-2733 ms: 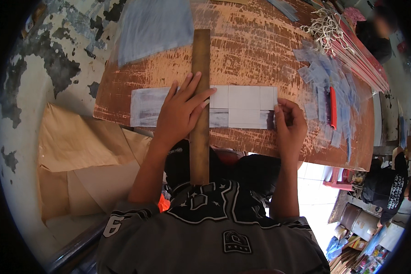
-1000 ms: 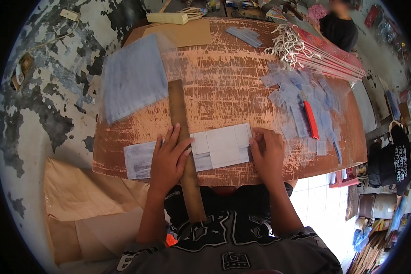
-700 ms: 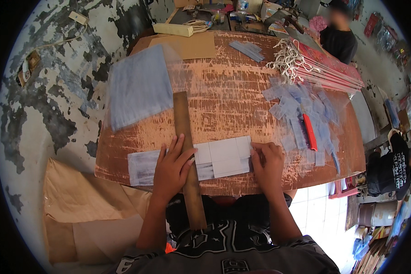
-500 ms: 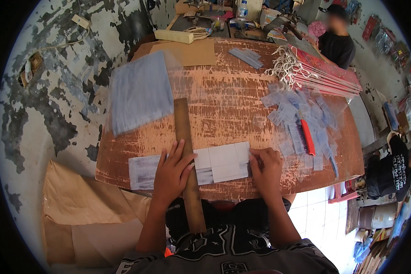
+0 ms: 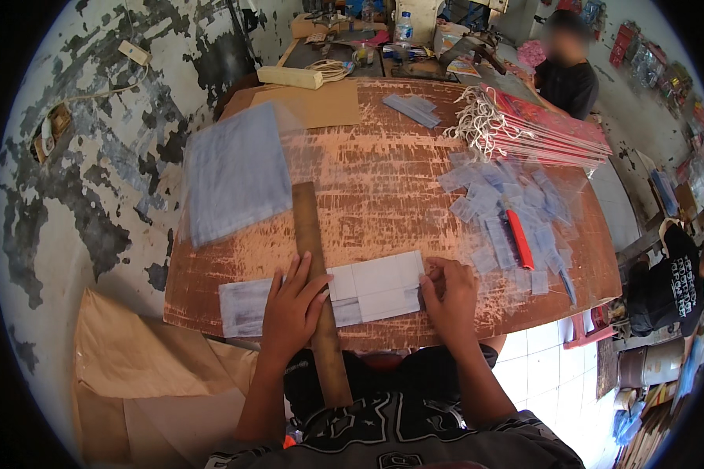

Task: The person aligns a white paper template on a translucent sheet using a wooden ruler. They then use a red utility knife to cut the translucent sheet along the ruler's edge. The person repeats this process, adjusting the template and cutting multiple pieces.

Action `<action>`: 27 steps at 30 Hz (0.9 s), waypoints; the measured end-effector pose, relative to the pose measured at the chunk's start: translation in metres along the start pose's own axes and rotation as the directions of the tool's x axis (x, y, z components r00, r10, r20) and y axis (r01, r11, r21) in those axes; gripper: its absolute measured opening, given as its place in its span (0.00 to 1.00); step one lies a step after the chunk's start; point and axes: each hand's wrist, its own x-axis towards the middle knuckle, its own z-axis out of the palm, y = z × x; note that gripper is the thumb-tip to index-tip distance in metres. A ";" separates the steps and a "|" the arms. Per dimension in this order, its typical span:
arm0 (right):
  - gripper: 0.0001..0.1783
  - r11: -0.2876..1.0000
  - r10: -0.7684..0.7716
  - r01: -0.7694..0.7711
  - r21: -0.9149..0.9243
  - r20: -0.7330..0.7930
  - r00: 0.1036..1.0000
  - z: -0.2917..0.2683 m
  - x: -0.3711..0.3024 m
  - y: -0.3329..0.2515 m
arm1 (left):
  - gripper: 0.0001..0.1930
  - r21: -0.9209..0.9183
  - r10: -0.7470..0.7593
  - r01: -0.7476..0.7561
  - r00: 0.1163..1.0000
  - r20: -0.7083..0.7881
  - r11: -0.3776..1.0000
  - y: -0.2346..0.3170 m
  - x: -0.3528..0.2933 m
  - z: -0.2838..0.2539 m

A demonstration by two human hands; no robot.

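A long wooden ruler (image 5: 308,234) lies across a whitish plastic strip (image 5: 379,285) near the front edge of the worn brown table (image 5: 383,172). My left hand (image 5: 292,307) rests flat on the ruler with its fingers spread, pressing it onto the strip. My right hand (image 5: 450,293) sits at the strip's right end, fingers bunched on its edge. Whether those fingers also hold a small tool is hidden.
A stack of clear plastic sheets (image 5: 235,172) lies at the left. Several small cut plastic pieces (image 5: 489,199) and a red cutter (image 5: 519,238) lie to the right. Red bags with white strings (image 5: 540,125) and cardboard (image 5: 321,105) lie farther back. Another person (image 5: 567,74) sits beyond.
The view has tipped up, showing more of the far table and the other person. Both hands have stayed on the ruler and the strip.
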 end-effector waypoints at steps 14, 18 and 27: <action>0.12 0.999 -0.047 0.047 0.002 0.022 0.999 0.001 -0.001 0.005 | 0.16 -0.009 -0.014 0.014 1.000 -0.017 1.000 0.002 -0.003 -0.001; 0.13 0.998 -0.036 0.035 0.047 0.019 0.999 0.001 -0.001 0.009 | 0.16 0.006 -0.026 0.026 1.000 -0.005 1.000 0.005 0.000 -0.001; 0.14 0.999 -0.032 0.033 -0.033 0.033 0.999 0.001 0.001 0.004 | 0.23 -0.057 -0.043 0.039 0.997 -0.071 0.998 0.001 -0.006 -0.001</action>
